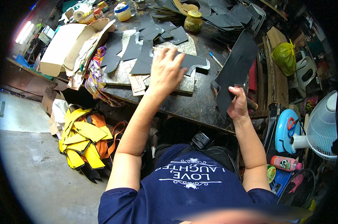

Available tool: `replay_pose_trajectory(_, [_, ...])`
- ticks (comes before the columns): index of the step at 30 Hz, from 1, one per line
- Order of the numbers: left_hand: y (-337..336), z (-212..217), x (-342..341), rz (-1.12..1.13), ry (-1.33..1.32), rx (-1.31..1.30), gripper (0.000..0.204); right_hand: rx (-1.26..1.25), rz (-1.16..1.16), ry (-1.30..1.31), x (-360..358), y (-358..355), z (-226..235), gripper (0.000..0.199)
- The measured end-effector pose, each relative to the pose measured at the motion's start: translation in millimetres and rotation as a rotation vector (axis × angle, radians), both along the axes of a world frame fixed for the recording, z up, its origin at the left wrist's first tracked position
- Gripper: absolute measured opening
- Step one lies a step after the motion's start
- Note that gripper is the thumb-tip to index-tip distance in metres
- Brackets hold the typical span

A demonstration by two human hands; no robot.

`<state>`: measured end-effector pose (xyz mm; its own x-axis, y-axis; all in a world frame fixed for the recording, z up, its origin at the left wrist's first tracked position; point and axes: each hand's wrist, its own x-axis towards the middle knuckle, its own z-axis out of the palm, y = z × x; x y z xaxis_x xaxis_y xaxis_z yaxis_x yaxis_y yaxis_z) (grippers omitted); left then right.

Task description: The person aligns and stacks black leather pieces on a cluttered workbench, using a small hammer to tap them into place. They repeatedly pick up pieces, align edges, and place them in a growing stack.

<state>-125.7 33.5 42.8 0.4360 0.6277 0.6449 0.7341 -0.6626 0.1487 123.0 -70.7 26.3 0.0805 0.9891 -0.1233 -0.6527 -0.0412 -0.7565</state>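
Note:
A long black sheet piece (234, 61), flat and cut to a curved outline, stands tilted at the right edge of the worktable. My right hand (238, 102) is closed on its near end, thumb on top. Further left, my left hand (167, 71) is over a black cut piece (142, 61) with its fingers spread; whether it presses on the piece cannot be made out. Under that piece lies a pale speckled slab (184, 86), bearing several more black cut pieces (132, 47) and a light card pattern (136, 84) at its near edge.
A pen (215, 59) lies on the dark worktable (213, 108). Behind stand a yellow-lidded jar (193, 21), a blue-rimmed tub (122, 12) and stacked black sheets (228, 18). Cardboard (64, 44) leans at left; yellow pieces (85, 136) are heaped below. A fan (323, 125) stands right.

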Motion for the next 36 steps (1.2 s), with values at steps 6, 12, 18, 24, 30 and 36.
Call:
replay_pose_trajectory(6, [15.6,-3.4,16.5,0.122,0.228,-0.185,0.067,0.054,0.073,-0.041,1.3,-1.6,-0.9,0.021])
replay_pose_trajectory(12, [11.5,-0.5,17.8,0.138,0.116,-0.152,0.070,0.062,0.080,-0.035,2.9,0.8,-4.3,0.025])
replay_pose_trajectory(18, [-0.5,-4.1,10.3,0.095,-0.175,-0.229,0.049,0.061,0.081,-0.034,2.3,0.7,-3.3,0.028])
replay_pose_trajectory(24, [-33.6,-5.6,-7.8,0.414,-0.080,-0.063,0.040,0.084,0.101,-0.026,1.2,0.4,-2.0,0.026])
replay_pose_trajectory(30, [-44.2,-4.7,-35.6,0.427,-0.142,-0.037,0.027,0.069,0.135,-0.051,2.8,0.0,-5.0,0.027])
replay_pose_trajectory(36, [-29.9,0.5,-71.3,0.564,-0.135,-0.010,0.043,0.096,0.088,-0.035,1.9,1.3,-6.6,0.030])
